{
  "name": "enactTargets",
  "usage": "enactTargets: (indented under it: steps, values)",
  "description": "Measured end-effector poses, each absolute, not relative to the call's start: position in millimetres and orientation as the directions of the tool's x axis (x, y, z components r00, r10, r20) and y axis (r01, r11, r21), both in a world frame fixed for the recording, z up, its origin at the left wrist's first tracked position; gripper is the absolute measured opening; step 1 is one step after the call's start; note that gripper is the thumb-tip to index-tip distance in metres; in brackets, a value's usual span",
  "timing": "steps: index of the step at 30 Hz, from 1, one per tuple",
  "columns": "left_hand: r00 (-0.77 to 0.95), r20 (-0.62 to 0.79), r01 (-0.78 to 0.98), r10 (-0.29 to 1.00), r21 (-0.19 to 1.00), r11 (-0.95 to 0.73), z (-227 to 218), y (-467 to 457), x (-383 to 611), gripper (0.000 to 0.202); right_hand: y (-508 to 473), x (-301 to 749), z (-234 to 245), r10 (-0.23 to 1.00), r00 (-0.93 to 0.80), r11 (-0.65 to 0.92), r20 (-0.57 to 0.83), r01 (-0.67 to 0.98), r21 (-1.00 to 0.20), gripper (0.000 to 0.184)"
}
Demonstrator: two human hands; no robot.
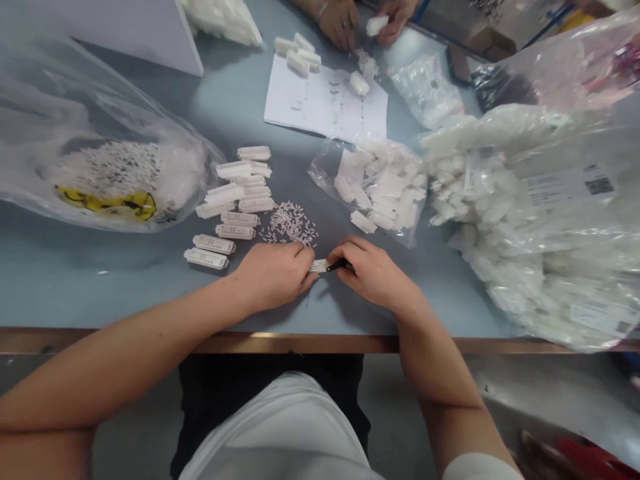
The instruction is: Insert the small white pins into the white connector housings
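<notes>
Between my hands, low over the table, is a small white plastic strip-shaped part (319, 266) with a row of marks or slots. My left hand (277, 272) is closed on its left end, hiding most of that side. A slim black tool (341, 265) is pinched in my right hand (369, 272), its tip touching the strip. I cannot make out the tool's exact kind. Just beyond my left hand lies a loose pile of tiny white pins (290, 223). Several similar white plastic parts (235, 231) lie in a column to the left.
At left slumps a clear bag (115, 177) of tiny pieces. Ahead, an opened bag (387, 190) spills white parts; large filled bags (545, 220) crowd the right. Printed papers (325, 100) lie further back, where a co-worker's hands (341, 23) hold a white part. The table's wooden edge (300, 343) runs before me.
</notes>
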State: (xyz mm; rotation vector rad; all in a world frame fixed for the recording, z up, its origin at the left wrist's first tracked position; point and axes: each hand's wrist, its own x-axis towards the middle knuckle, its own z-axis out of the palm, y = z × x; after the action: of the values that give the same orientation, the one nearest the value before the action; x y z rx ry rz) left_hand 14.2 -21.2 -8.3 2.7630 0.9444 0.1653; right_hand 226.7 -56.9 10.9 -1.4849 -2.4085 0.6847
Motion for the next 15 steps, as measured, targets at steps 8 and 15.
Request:
enactTargets:
  steps: [8, 15]
  values:
    - [0.787, 0.000, 0.600, 0.617, 0.231, -0.766, -6.0, -21.9, 14.6, 0.029, -58.4, 226.6, 10.8, 0.854, -0.518, 0.448, -0.048, 0.780, -0.436, 0.023]
    - [0.787, 0.020, 0.593, 0.616, 0.250, -0.765, -8.4, -21.5, 14.6, 0.027, -57.3, 227.2, 9.3, 0.866, -0.493, 0.406, -0.086, 0.792, -0.456, 0.027]
